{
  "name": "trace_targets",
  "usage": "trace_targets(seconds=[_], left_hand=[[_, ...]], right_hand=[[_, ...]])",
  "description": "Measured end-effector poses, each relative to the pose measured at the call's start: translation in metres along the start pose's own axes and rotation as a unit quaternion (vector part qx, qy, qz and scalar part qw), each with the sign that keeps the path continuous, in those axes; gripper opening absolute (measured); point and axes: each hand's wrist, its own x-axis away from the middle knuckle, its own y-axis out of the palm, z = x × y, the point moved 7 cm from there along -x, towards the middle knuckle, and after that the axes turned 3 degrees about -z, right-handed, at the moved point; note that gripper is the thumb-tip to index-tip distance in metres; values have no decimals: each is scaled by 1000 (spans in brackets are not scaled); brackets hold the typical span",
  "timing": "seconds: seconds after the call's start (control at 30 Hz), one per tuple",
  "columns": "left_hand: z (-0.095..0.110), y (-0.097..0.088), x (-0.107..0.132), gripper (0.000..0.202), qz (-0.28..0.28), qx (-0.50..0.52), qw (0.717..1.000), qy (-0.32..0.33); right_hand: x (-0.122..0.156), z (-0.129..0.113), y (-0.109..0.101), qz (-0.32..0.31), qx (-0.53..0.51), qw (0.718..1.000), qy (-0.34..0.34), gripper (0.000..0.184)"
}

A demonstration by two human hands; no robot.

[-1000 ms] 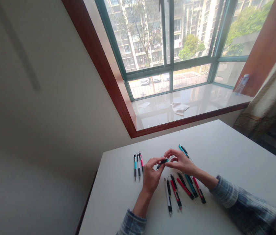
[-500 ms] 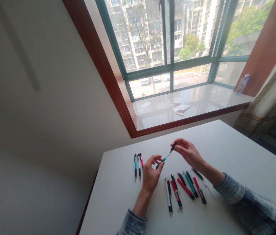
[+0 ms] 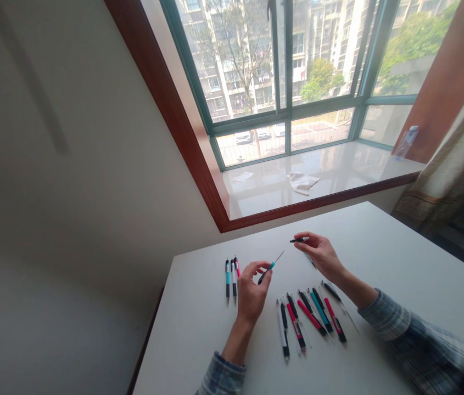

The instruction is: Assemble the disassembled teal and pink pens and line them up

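This place seems to be a room in a home, probably a flat above the ground floor. A wide window (image 3: 248, 122) with green frame looks down on parked cars (image 3: 243, 137), trees (image 3: 322, 79) and a tall residential building (image 3: 223, 71). Around it there is reddish-brown trim (image 3: 174, 118), and on the glossy white sill (image 3: 262, 197) stands a clear bottle (image 3: 407, 142). A patterned curtain (image 3: 446, 159), a plain wall (image 3: 71, 219) and a simple white bench (image 3: 199, 329) also give a domestic impression.
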Motion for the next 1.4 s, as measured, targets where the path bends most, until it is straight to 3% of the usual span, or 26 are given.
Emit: trace_targets(seconds=[0.8,1.13,1.4], left_hand=[[3,1,0,12,-6,-16,1000,15],[5,1,0,12,-15,-12,1000,17],[8,1,0,12,-19,-19,999,23]], right_hand=[[5,-4,21,-86,75,993,-14,35],[6,-1,24,-102,47,994,3,37],[11,6,35,-152,9,988,24,34]])
